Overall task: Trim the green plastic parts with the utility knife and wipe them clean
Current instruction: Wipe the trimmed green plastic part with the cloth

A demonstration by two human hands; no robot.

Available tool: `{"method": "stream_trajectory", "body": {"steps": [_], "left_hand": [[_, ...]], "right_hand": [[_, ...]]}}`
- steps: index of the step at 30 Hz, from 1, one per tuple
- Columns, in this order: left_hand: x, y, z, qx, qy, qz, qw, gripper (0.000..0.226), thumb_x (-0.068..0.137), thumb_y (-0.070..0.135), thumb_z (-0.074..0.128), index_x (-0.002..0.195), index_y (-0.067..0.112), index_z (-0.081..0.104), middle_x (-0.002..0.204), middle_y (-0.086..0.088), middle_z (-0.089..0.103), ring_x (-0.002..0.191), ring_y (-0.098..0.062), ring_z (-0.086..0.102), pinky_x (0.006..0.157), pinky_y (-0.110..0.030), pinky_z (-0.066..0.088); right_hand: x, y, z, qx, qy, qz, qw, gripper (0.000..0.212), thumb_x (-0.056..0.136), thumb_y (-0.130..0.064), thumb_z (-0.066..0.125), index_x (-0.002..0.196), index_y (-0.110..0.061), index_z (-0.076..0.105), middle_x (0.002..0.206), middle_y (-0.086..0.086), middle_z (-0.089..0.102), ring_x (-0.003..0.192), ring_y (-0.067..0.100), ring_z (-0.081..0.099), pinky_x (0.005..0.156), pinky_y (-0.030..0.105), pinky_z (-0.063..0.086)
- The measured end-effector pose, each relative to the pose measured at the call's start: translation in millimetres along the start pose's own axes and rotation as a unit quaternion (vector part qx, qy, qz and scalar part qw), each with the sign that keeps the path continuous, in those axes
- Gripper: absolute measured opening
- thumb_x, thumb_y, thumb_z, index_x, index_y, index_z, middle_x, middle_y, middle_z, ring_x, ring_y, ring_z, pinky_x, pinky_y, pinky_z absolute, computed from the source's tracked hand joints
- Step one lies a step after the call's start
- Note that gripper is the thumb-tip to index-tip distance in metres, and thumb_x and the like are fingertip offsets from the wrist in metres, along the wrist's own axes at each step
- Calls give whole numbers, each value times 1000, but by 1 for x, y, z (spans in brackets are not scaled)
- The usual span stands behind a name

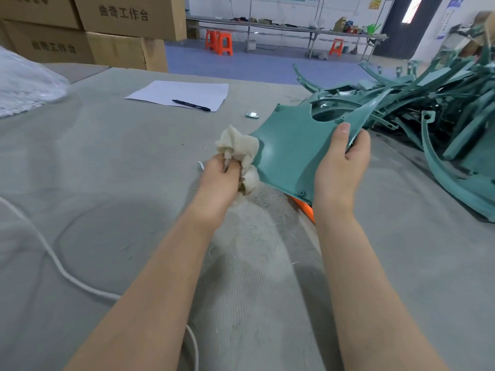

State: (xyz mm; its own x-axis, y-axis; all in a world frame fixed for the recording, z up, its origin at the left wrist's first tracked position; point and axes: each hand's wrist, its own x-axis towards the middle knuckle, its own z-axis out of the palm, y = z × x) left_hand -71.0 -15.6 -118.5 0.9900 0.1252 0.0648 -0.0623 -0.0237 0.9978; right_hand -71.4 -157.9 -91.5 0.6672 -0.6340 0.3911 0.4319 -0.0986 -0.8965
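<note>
While a white cord (53,261) trails across the grey-covered bench (107,156) at left and a black pen (191,105) lies on a sheet of paper (182,92) farther back, a person's left hand (219,178) clenches a crumpled beige cloth (237,145) against the left edge of a green plastic part (292,153), held tilted above the bench. The right hand (342,167) grips the part's right edge, thumb on its upper face, fingers curled behind. A heap of similar green parts (428,103) lies on the bench at far right.
</note>
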Motion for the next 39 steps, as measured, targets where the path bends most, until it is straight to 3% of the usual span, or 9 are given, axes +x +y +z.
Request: {"method": "stream_trajectory", "body": {"steps": [5, 10, 17, 22, 26, 29, 32, 35, 39], "left_hand": [[5, 4, -1, -241, -46, -172, 954, 28, 101, 16, 43, 74, 17, 53, 56, 2, 49, 46, -9, 44, 45, -21, 34], [2, 4, 0, -234, -46, -111, 965, 33, 101, 7, 33, 74, 11, 50, 48, 0, 46, 45, -12, 42, 33, -16, 30], [-3, 8, 6, -209, -66, -112, 969, 15, 97, 11, 51, 110, 7, 58, 87, -5, 65, 79, -16, 61, 80, -34, 51], [-26, 8, 35, -167, -161, -102, 967, 30, 99, 4, 37, 71, 12, 47, 40, 7, 40, 33, -4, 34, 35, -17, 29], [-27, 6, 40, -103, -162, -20, 981, 29, 101, 7, 36, 75, 12, 47, 51, 0, 45, 41, -12, 44, 41, -22, 38], [-12, 9, 18, -97, -58, 25, 993, 25, 99, 4, 33, 78, 9, 47, 59, -8, 40, 47, -21, 41, 44, -23, 41], [0, 6, 2, -60, 54, 24, 996, 16, 98, 7, 38, 99, 9, 54, 86, -13, 58, 76, -27, 56, 69, -35, 49], [5, -2, -4, -3, 46, 23, 999, 21, 98, 12, 42, 112, 9, 57, 109, -7, 63, 101, -21, 59, 92, -36, 47], [6, -4, 0, -17, -17, 41, 999, 18, 100, 13, 43, 110, 8, 57, 97, -6, 65, 88, -27, 60, 73, -34, 52]], "right_hand": [[-10, -10, 6, 17, -32, -97, 995, 15, 99, -20, 41, 85, -22, 46, 70, -19, 52, 65, -3, 44, 68, 18, 40], [-12, -17, 6, 18, -25, -119, 992, 17, 100, -18, 41, 84, -21, 45, 69, -19, 49, 65, -3, 41, 69, 17, 38], [-5, -13, 2, 52, -12, -53, 997, 21, 101, -19, 41, 81, -21, 45, 74, -11, 48, 70, 7, 43, 71, 28, 41], [-21, -18, 15, 67, -16, -113, 991, 17, 100, -21, 36, 89, -32, 43, 78, -31, 59, 74, -10, 52, 74, 11, 41], [-19, -17, 14, 141, -13, -52, 989, 21, 105, -22, 33, 98, -27, 53, 91, -17, 64, 89, 3, 62, 84, 24, 50], [-18, -16, 14, 74, -143, 18, 987, 28, 105, -22, 38, 86, -15, 58, 82, -2, 66, 74, 7, 62, 70, 28, 54], [-16, -15, 8, 60, -305, 123, 943, 15, 100, -17, 50, 98, -14, 64, 89, 2, 72, 78, 15, 69, 68, 29, 58], [-6, -11, -6, 82, -363, 180, 911, 11, 95, -15, 58, 103, -21, 64, 93, -3, 75, 83, 18, 71, 74, 32, 60], [-4, -10, -8, 97, -335, 161, 923, 11, 99, -18, 51, 101, -20, 62, 83, -6, 75, 76, 13, 72, 65, 26, 59]]}}
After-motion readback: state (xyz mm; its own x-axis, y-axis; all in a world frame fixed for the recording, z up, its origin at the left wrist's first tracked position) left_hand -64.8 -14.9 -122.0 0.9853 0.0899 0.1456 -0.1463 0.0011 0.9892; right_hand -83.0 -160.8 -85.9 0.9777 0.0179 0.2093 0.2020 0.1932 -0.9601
